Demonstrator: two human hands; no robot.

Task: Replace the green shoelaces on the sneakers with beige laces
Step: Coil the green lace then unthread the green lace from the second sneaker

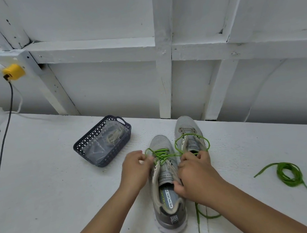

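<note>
**Green lace coming out of the near sneaker, eyelet by eyelet**

The near sneaker point(166, 187) sits on the white worktop point(61, 184) right in front of the person, toe pointing away, its green lace point(161, 154) already loose and looping above the upper eyelets. The left hand point(135, 168) pinches a strand at the sneaker's left side; the right hand point(193, 175) has its fingers curled over the collar, thumb inside the opening, bracing the sneaker, and seems to pinch lace up at its fingertips too.

To my eye the way to do this well is to hold the collar steady and draw the lace back one crossing at a time, straight out along the eyelet, not yanking the whole tangle, since those loops could snag each other.

The second sneaker point(188, 131) stands just beside it, further back, with its eyelets looking bare and a green loop draped over it. A removed green lace point(287, 174) lies coiled well off to the right. The beige laces point(113, 138) wait in a clear bag inside the dark basket point(87, 143) to the left.

Hard to read: which sneaker the draped loop belongs to, and the tail point(200, 216) trailing under the right forearm. The right fingertips are partly hidden, so their hold on the lace is a guess. The bag blurs how many beige laces it holds.
</note>
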